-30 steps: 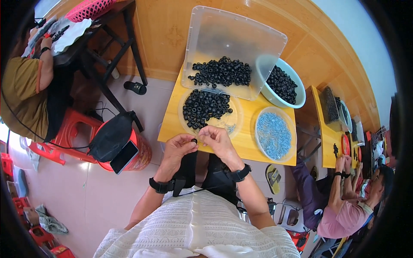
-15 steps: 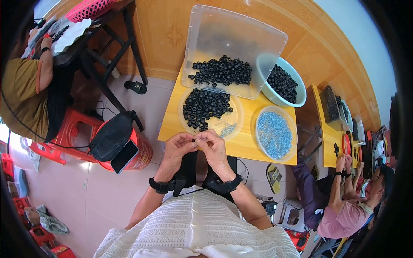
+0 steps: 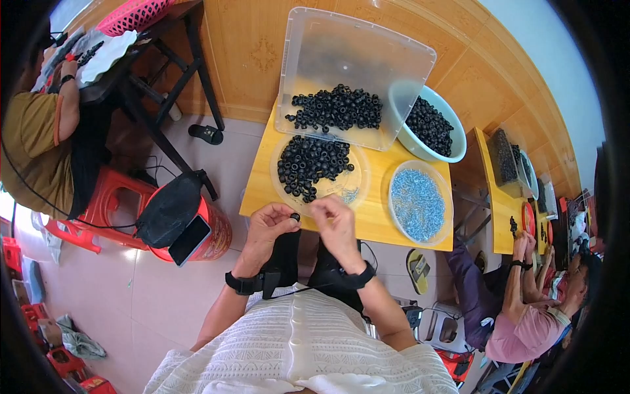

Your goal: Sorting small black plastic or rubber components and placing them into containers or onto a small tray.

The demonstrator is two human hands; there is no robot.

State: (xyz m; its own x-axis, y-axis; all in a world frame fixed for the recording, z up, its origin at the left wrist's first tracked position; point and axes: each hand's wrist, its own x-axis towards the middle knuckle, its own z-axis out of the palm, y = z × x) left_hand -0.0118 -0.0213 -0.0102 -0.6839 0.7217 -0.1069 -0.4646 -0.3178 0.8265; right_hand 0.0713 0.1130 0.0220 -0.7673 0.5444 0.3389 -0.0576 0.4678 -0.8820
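Between the thumb and forefinger of my left hand point(image 3: 270, 228) is a small black ring-shaped piece point(image 3: 295, 217). Beside it, my right hand point(image 3: 338, 230) is bent at the fingers and slightly blurred at the tips, so whether anything is in it does not show. Just beyond both hands lies a shallow round clear tray point(image 3: 362, 172), with a heap of like black pieces point(image 3: 308, 164) and a few tiny pale-blue shiny bits point(image 3: 349, 196). My right fingertips are near those bits, over the tray's near edge.
A tilted clear bin point(image 3: 354, 49) of black pieces stands on the yellow table point(image 3: 259, 177). To its right are a light-blue basin point(image 3: 453, 157) and a round tub point(image 3: 451, 217) of pale-blue bits. A red bucket point(image 3: 220, 243) holds a phone point(image 3: 190, 240). People sit at both sides.
My hands were together at the black piece; now they are apart. The right one has moved right toward the tray's near edge, while the left keeps the piece almost in place.
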